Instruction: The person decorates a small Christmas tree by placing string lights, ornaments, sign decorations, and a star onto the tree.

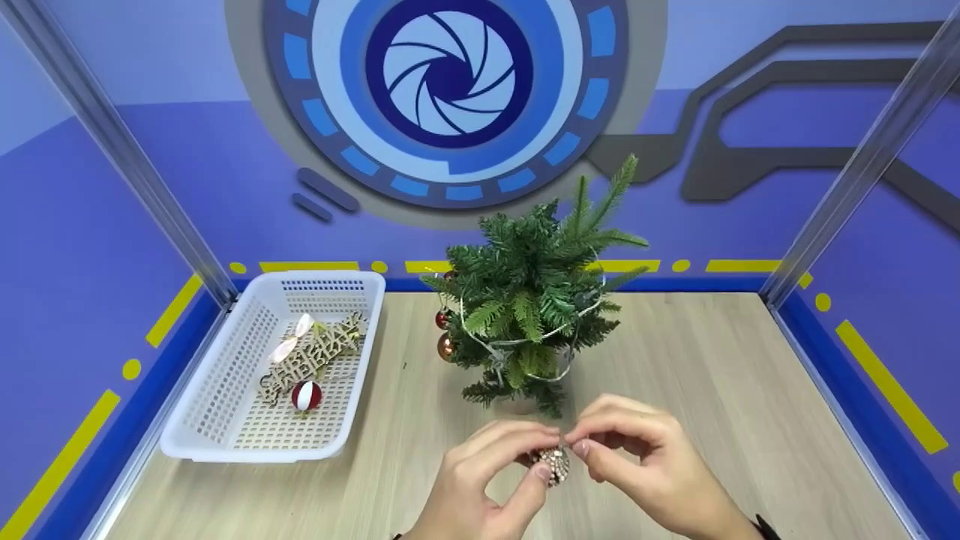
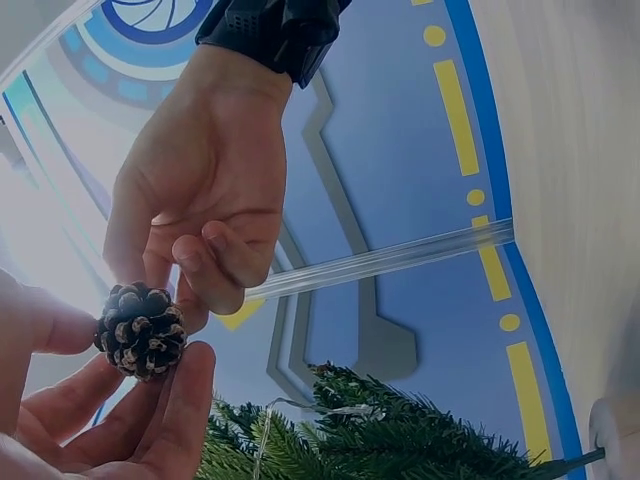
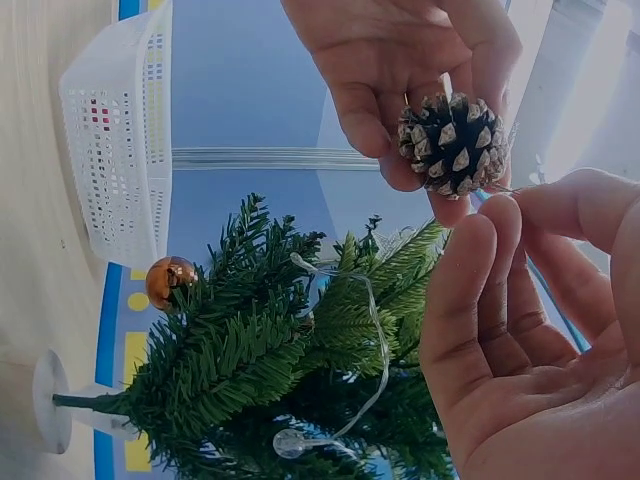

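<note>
Between thumb and fingers, my left hand (image 1: 484, 480) holds a small brown pinecone (image 1: 556, 466) with pale-tipped scales. My right hand (image 1: 649, 457) is close on its right, with thumb and forefinger pinching a thin wire (image 3: 502, 188) at one end of the cone, as the right wrist view shows. Both hands are in front of a small green artificial Christmas tree (image 1: 525, 300). In the left wrist view the pinecone (image 2: 142, 332) sits against the left fingertips, and the right hand (image 2: 205, 190) reaches to it from above.
A white plastic basket (image 1: 171, 442) at left holds a gold lettered ornament (image 1: 311, 364), a red-and-white ball (image 1: 306, 396) and pale pink-white pieces (image 1: 285, 349). A copper ball (image 1: 446, 346), a red ball (image 1: 442, 320) and a clear light string (image 1: 551, 335) hang on the tree. Printed panels enclose the table.
</note>
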The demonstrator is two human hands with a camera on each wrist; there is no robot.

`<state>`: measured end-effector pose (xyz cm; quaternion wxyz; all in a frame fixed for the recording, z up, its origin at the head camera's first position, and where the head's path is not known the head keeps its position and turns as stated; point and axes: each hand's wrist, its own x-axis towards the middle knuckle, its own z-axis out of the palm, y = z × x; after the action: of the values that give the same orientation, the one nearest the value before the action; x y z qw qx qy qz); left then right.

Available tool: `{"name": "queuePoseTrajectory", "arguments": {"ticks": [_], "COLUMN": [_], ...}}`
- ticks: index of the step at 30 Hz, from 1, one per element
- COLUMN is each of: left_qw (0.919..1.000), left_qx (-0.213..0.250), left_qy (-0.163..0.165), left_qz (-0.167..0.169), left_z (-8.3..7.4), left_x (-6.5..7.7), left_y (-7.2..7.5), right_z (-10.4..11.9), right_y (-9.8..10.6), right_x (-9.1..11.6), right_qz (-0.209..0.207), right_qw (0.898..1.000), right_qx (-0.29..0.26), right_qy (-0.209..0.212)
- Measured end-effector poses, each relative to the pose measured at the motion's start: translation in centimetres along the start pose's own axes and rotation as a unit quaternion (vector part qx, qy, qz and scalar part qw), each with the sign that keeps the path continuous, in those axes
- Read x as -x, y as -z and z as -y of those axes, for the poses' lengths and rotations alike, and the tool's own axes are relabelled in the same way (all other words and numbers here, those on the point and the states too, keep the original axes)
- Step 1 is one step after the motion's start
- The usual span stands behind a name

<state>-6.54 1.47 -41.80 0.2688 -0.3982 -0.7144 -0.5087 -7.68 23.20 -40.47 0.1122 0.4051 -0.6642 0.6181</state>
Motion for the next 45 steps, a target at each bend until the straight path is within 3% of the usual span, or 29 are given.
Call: {"name": "queuePoseTrajectory", "arguments": {"ticks": [4, 11, 19, 23, 27, 34, 39, 45], "left_qw": [0.9998, 0.9972, 0.992, 0.9881, 0.9864, 0.9879, 0.9881, 0.9854], "left_qx": [-0.01, -0.067, -0.118, -0.147, -0.16, -0.154, -0.154, -0.169], "left_qy": [0.012, 0.009, -0.042, -0.04, -0.035, -0.018, 0.003, 0.018], "left_qz": [0.012, 0.031, -0.01, -0.016, -0.01, -0.005, -0.008, -0.011], "left_z": [0.1, -0.2, -1.0, -1.4, -1.6, -1.8, -2.0, -2.4], "left_x": [0.2, -0.3, -2.4, -3.2, -3.5, -3.8, -4.1, -4.7], "left_y": [0.0, 0.1, 0.5, 0.7, 0.9, 1.2, 1.6, 2.4], "right_z": [0.0, 0.5, 3.2, 3.9, 4.1, 3.7, 3.4, 3.0], "right_y": [-0.2, -0.7, -1.5, -1.7, -1.7, -1.4, -1.3, -1.0], "right_x": [0.0, -0.3, -2.4, -2.9, -3.0, -2.7, -2.9, -3.5], "right_qz": [0.003, -0.01, -0.044, -0.056, -0.064, -0.06, -0.044, -0.046], "right_qw": [1.0, 0.999, 0.982, 0.975, 0.974, 0.981, 0.985, 0.984], "right_qx": [0.005, 0.039, 0.181, 0.211, 0.215, 0.186, 0.167, 0.172], "right_qy": [-0.01, -0.021, 0.036, 0.035, 0.024, 0.0, 0.006, -0.01]}}
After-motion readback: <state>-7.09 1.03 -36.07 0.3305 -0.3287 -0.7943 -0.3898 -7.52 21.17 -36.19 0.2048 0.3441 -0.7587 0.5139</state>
